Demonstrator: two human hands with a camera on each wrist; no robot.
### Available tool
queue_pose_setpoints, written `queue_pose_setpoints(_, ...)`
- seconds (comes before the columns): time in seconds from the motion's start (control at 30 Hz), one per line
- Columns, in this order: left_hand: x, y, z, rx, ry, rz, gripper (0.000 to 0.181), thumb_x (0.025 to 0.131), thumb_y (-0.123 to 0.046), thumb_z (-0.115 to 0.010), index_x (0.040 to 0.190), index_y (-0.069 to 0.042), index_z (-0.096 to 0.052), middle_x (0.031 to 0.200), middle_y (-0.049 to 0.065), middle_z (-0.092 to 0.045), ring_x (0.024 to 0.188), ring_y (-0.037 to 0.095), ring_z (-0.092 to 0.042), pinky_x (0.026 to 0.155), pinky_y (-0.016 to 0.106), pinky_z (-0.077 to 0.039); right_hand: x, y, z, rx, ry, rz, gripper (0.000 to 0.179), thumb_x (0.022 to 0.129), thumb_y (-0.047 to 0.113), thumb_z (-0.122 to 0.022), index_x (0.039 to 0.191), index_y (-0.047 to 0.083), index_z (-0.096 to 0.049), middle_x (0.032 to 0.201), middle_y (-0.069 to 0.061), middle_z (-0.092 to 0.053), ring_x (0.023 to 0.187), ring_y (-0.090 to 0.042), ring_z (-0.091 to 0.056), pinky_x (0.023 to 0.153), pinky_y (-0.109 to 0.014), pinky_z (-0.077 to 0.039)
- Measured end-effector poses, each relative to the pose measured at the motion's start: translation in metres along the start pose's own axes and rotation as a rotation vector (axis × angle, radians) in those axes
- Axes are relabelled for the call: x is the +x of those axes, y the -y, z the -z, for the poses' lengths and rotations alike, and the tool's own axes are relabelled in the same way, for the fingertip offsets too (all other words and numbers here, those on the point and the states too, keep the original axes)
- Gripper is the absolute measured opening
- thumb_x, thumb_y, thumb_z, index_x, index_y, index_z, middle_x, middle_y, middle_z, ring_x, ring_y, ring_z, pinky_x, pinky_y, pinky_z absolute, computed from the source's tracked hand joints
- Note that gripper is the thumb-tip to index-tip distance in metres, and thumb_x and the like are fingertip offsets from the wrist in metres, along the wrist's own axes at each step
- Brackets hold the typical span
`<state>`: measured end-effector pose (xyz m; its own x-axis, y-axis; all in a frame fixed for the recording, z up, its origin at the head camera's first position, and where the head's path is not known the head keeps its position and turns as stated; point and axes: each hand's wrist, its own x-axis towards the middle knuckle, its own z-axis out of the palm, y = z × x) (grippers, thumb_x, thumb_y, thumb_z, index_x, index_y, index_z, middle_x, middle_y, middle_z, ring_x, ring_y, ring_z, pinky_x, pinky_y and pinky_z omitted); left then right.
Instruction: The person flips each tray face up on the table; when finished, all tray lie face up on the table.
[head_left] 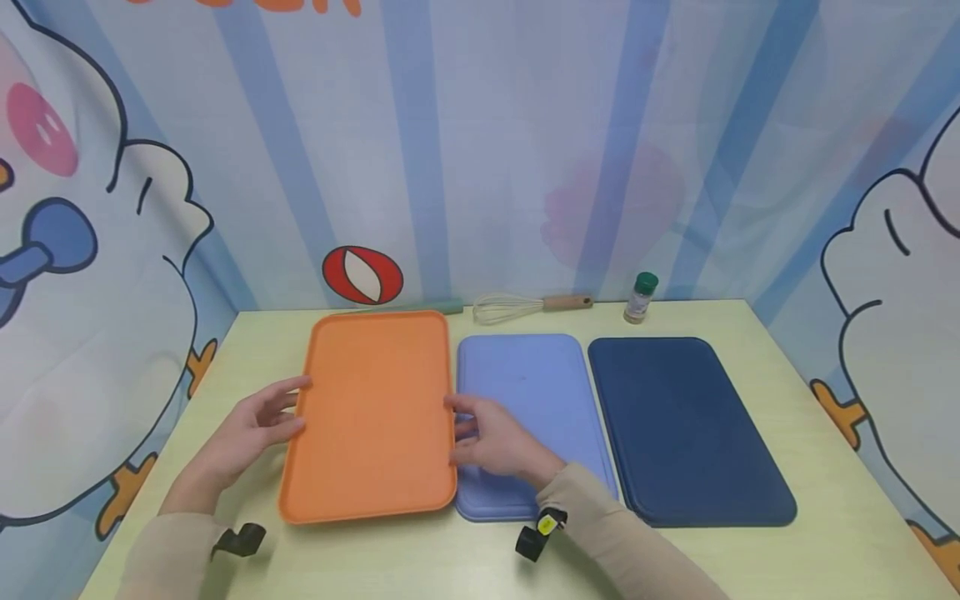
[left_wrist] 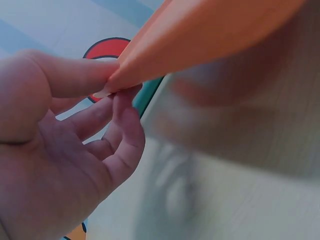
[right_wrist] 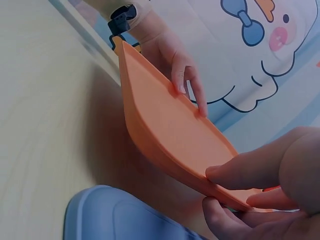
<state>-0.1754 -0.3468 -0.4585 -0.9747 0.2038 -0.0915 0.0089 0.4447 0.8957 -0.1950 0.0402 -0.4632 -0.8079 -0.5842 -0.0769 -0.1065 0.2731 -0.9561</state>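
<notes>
An orange rectangular tray (head_left: 375, 417) is held just above the left part of the table, its shadow falling on the tabletop in both wrist views. My left hand (head_left: 253, 429) pinches its left rim, thumb above and fingers beneath, as the left wrist view shows. On the opposite side my right hand (head_left: 491, 437) pinches the right rim between thumb and fingers. Beneath and beside the right hand lies a light blue tray (head_left: 525, 375). To its right a dark navy tray (head_left: 686, 429) lies flat.
Along the table's back edge lie a whisk (head_left: 517, 307) with a wooden handle and a green-handled utensil (head_left: 450, 307), partly hidden by the orange tray. A small green-capped jar (head_left: 641, 298) stands at the back right. A printed cloth (head_left: 510, 150) hangs behind the table (head_left: 765, 383).
</notes>
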Motion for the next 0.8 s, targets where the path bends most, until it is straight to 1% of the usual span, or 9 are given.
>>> queue_pose_setpoints(0.13,0.001,0.005,0.001,-0.011,-0.001,-0.003,0.068,0.104,-0.015,-0.068,0.164,-0.012,-0.037,0.166,0.020,-0.036,0.140,0.047,-0.046,0.093,0.019,-0.054,0.002,-0.001,-0.005,-0.008,0.003,-0.007,0.080,0.086,-0.009,-0.076,0.157,-0.007,-0.039,0.154,-0.024,-0.050,0.114,-0.033,-0.069,0.088,-0.033,-0.061)
queue_pose_setpoints(0.3,0.002,0.009,0.003,-0.018,0.004,-0.003,0.068,0.105,-0.012,-0.066,0.164,-0.010,-0.034,0.166,0.024,-0.034,0.145,0.051,-0.042,0.094,0.018,-0.052,0.003,0.001,-0.010,-0.030,-0.002,-0.026,0.079,0.085,-0.009,-0.077,0.155,-0.008,-0.041,0.142,-0.028,-0.058,0.110,-0.034,-0.071,0.086,-0.032,-0.062)
queue_pose_setpoints(0.5,0.005,0.011,0.005,-0.008,0.009,0.017,0.067,0.105,-0.010,-0.064,0.165,-0.007,-0.033,0.165,0.027,-0.036,0.146,0.052,-0.041,0.094,0.017,-0.051,0.006,0.001,-0.016,-0.090,-0.014,-0.053,0.077,0.084,-0.008,-0.078,0.153,-0.010,-0.044,0.135,-0.029,-0.063,0.114,-0.036,-0.071,0.087,-0.034,-0.062)
queue_pose_setpoints(0.7,0.006,0.010,0.004,-0.024,0.023,0.026,0.068,0.104,-0.004,-0.062,0.165,-0.005,-0.032,0.166,0.027,-0.033,0.147,0.053,-0.038,0.096,0.018,-0.052,0.008,0.002,-0.019,-0.150,-0.022,-0.064,0.075,0.084,-0.004,-0.080,0.151,-0.012,-0.046,0.136,-0.027,-0.064,0.114,-0.035,-0.070,0.089,-0.036,-0.062)
queue_pose_setpoints(0.8,0.006,0.012,0.003,-0.030,0.025,0.029,0.068,0.104,-0.002,-0.062,0.164,-0.005,-0.032,0.166,0.027,-0.033,0.147,0.053,-0.039,0.096,0.019,-0.053,0.008,0.002,-0.021,-0.154,-0.023,-0.067,0.075,0.084,-0.006,-0.080,0.151,-0.012,-0.046,0.139,-0.028,-0.062,0.115,-0.036,-0.070,0.090,-0.035,-0.061)
